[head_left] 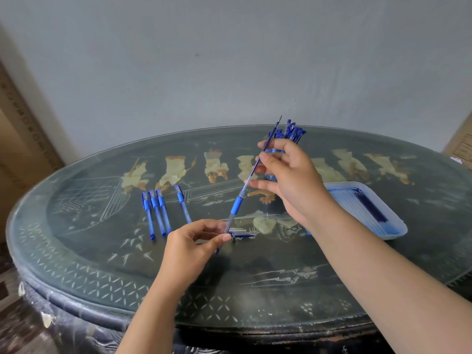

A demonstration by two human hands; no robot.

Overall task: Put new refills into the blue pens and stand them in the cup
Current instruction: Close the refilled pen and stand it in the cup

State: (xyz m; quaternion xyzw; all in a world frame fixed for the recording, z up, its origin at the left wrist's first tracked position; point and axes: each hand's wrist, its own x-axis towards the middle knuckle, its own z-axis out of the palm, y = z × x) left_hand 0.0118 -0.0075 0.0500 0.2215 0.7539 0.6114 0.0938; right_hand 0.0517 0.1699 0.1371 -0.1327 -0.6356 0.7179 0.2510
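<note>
Over the middle of the worktop (255, 277), toward its front edge: light, slick pen barrel (236, 205) pinched low in the fingers of the left hand (189, 244), thin bendy refill (271, 135) partly inside it, pinched mid-length by the right hand (293, 175); likely best gripped nearer the barrel mouth, fed straight, never forced.

My oval, glass-topped table (76, 251) is dark with pale inlaid figures. On my left three blue pens (156, 213) lie side by side, with a fourth pen (183, 206) near them. Small pen parts (241, 235) lie mid-table. The cup (271, 177) stands farther back, and a pale blue tray (398, 227) of refills (370, 208) sits on the right.
</note>
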